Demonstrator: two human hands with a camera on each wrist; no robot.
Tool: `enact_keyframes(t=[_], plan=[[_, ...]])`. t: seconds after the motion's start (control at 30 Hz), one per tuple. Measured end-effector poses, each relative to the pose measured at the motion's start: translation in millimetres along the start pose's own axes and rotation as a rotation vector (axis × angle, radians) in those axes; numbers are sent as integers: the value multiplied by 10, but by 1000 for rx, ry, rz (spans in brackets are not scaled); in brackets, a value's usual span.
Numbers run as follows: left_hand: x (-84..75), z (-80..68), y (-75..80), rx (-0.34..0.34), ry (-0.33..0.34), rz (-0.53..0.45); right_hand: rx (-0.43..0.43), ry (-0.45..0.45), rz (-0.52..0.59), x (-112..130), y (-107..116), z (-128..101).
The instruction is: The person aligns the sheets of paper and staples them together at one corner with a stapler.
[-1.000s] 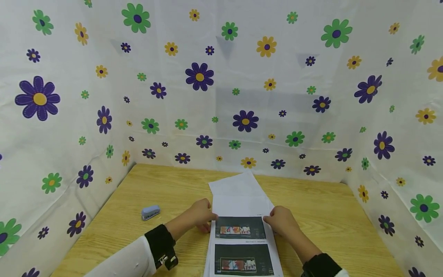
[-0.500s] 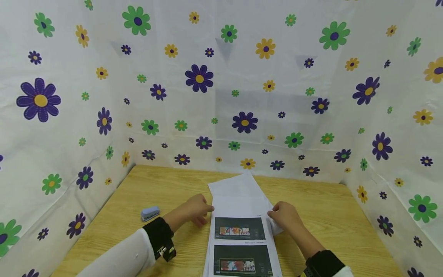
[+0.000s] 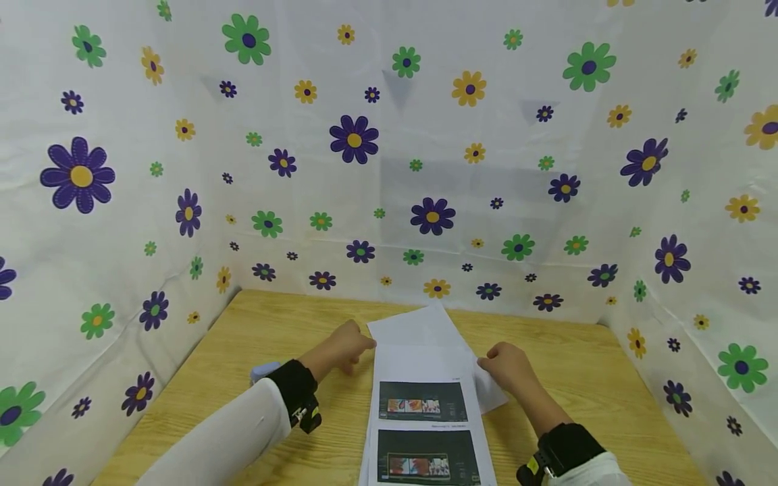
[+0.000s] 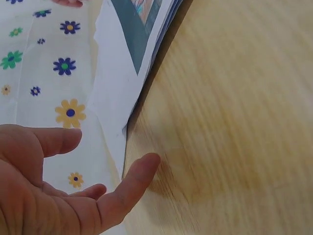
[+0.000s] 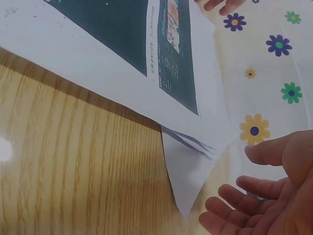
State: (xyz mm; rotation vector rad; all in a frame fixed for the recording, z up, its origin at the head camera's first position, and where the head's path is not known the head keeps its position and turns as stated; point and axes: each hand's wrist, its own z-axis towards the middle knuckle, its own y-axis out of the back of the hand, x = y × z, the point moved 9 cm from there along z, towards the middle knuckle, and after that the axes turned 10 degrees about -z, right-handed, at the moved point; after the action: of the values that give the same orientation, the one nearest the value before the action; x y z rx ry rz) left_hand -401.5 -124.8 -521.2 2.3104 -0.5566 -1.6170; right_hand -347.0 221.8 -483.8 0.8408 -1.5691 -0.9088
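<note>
Papers (image 3: pixel 425 412) lay in a loose stack on the wooden table (image 3: pixel 292 324), near its front middle, the top sheet printed with two dark picture blocks and at least one sheet beneath skewed so its corner stuck out at the far end. The left hand (image 3: pixel 343 347) hovered just beside the stack's far left corner, fingers relaxed and spread, holding nothing; the wrist view showed its fingertips (image 4: pixel 146 164) close to the paper edge but apart from it. The right hand (image 3: pixel 507 368) sat at the far right corner, likewise open and empty, fingers loosely bent near the jutting corner (image 5: pixel 188 181). Squaring the sheets seemed the step in hand; it would likely go best with both palms pressing inward evenly on opposite edges. A small blue stapler (image 3: pixel 263 371) lay partly behind the left sleeve (image 3: pixel 225 439).
</note>
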Motion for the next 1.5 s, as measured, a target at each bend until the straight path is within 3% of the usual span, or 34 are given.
enact_keyframes(t=[0.2,0.43,0.77,1.03,1.3,1.5], plan=[[-155,233,33,-54,-90,90,33,-19,-50,-61,-39,35],[-341,319,33,-90,-175,187,16,-4,-179,-63,-36,60],[-435,394,-14,-113,-256,337,16,3,-242,-5,-108,20],[-362,526,-79,-153,-261,472,-18,12,-289,-16,-191,23],[-351,562,-114,-165,-277,530,-21,21,-242,-4,-205,40],[-344,593,-141,-158,-268,540,2,-21,-122,-60,-177,68]])
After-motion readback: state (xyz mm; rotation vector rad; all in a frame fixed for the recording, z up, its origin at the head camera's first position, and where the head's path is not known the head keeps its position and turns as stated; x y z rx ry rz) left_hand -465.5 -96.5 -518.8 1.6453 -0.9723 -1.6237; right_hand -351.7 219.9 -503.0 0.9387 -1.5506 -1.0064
